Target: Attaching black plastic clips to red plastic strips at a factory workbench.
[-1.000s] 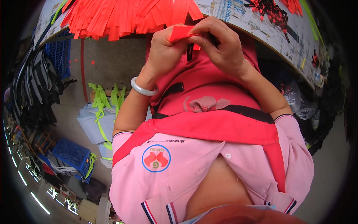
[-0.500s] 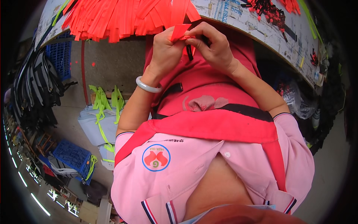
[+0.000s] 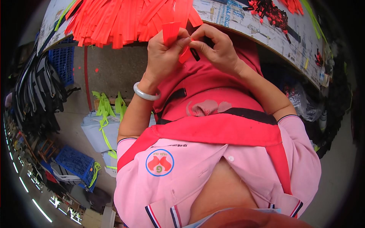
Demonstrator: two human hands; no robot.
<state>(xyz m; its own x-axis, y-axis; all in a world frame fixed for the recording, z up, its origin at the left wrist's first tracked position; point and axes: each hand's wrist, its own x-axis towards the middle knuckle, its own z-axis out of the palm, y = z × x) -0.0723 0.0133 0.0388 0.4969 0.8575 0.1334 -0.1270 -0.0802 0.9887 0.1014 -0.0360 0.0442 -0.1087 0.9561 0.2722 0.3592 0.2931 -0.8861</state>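
Observation:
My left hand is closed on an orange-red webbing strip, whose flat end sticks up above the thumb. Lower down, another bit of the strip shows beneath the fingers. Close by on the right, my right hand pinches a small black piece with a red end, partly covered by the fingertips. Whether this piece is joined to the strip cannot be made out. Just beyond both hands, a thick pile of orange-red strips hangs over the near edge of the table.
The worn white table curves across the top, bearing a heap of small black-and-red pieces. Black and grey straps hang at the left. Blue crates and grey sheets with lime-green straps are below; a clear plastic bag is right.
My left hand has shifted a little left and down, opening a small gap from my right hand. The strip's end now points upward rather than sideways. My right hand has barely moved.

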